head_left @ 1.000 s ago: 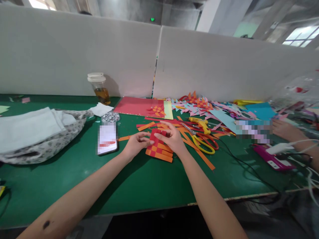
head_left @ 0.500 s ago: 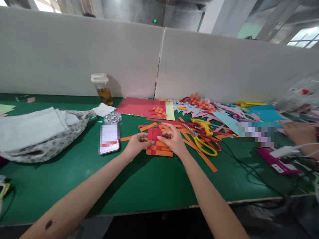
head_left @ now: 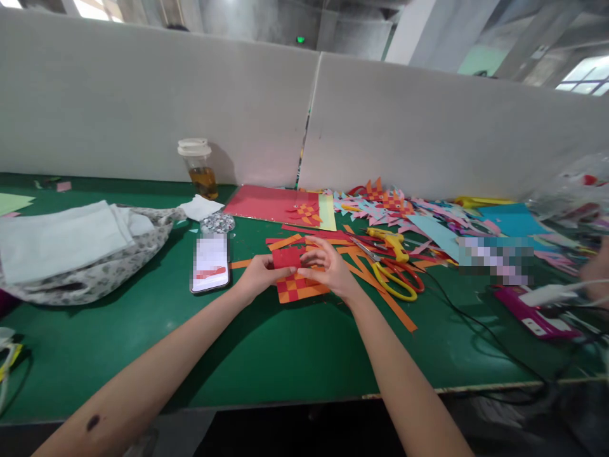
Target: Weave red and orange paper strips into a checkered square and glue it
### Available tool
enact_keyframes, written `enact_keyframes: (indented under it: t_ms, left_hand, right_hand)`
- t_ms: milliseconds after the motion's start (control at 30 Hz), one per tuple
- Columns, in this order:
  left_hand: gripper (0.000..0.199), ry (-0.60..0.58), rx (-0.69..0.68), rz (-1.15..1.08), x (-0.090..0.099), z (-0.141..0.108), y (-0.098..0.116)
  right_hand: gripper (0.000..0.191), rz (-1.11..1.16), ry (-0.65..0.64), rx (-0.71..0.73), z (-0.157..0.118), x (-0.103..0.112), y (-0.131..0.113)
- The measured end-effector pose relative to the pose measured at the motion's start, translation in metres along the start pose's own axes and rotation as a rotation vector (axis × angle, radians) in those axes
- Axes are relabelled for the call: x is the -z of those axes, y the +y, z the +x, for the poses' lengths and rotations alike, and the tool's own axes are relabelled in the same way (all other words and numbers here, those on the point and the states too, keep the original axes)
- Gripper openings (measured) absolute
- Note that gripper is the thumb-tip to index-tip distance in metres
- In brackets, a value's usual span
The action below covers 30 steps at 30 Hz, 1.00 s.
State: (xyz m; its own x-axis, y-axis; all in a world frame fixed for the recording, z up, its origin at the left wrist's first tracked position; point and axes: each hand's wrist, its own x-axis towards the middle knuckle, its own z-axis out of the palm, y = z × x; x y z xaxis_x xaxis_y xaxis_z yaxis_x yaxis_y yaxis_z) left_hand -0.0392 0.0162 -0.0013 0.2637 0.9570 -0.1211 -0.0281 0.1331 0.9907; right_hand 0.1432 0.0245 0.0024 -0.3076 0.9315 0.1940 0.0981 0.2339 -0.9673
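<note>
Table (head_left: pixel 266 362): green, it lies beneath everything we handle; its far right end blurs.
Left grip (head_left: pixel 259 277): closed; we pinch the left side of the woven paper (head_left: pixel 295 291), thumb in front, fingers mostly hidden behind it.
Right grip (head_left: pixel 333 276): nearly closed, thumb and bent fingers touching the paper's right side; we cannot tell whether it pinches.
Co-worker's hand (head_left: pixel 595 274): blurred and cut off by the right edge; we cannot make out its grip.
Woven paper: between our two hands above the table, plain red at the top, red and orange checks below, its right part partly covered by our thumb.
Scissors (head_left: pixel 383 261): right of our right hand, well apart, one handle loop yellow, the other orange-red.
Phone (head_left: pixel 209 263): left of our left hand, its screen pixelated.
Orange strips (head_left: pixel 398 311): scattered behind and beside our hands, partly hidden by them.
</note>
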Motion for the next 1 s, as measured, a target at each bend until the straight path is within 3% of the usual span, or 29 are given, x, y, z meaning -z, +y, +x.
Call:
enact_keyframes:
  t_ms: [133, 300, 567, 900, 1000]
  left_hand:
    - [0.036, 0.03, -0.013, -0.042, 0.0004, 0.0018, 0.0002]
    - [0.033, 0.083, -0.025, 0.059, 0.0013, 0.0046, -0.0021]
    - [0.027, 0.087, -0.054, -0.047, -0.002, 0.0038, 0.0018]
    - [0.037, 0.019, -0.061, 0.008, -0.0002, 0.0009, -0.0014]
    - [0.036, 0.041, -0.077, 0.027, 0.0003, 0.0011, -0.0009]
  right_hand:
    - [0.066, 0.004, -0.021, -0.041, 0.0006, 0.0039, 0.0036]
    - [0.06, -0.037, 0.009, -0.048, -0.0001, 0.0023, 0.0016]
    - [0.056, -0.051, 0.021, -0.021, -0.0011, 0.002, -0.0027]
    - [0.057, -0.077, 0.062, 0.01, 0.0001, 0.0005, -0.0012]
    - [0.059, -0.039, 0.075, -0.042, 0.0009, 0.0009, -0.0007]
